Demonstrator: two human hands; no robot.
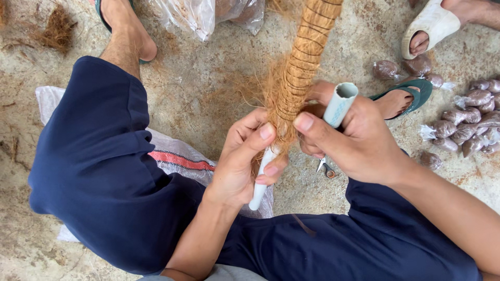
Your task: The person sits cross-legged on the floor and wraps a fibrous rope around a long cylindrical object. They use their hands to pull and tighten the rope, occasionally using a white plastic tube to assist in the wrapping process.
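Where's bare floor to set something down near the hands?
Bare concrete lies between the clear plastic bag and the left hand, and between the coir pole and the white sandal. Crowded at right: small filled packets. Scissors lie under the right hand.

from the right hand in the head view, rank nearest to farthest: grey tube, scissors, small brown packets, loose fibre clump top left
1. grey tube: held in the right hand.
2. scissors: on the ground just below that hand.
3. small brown packets: piled at the right edge.
4. loose fibre clump: far top left corner.
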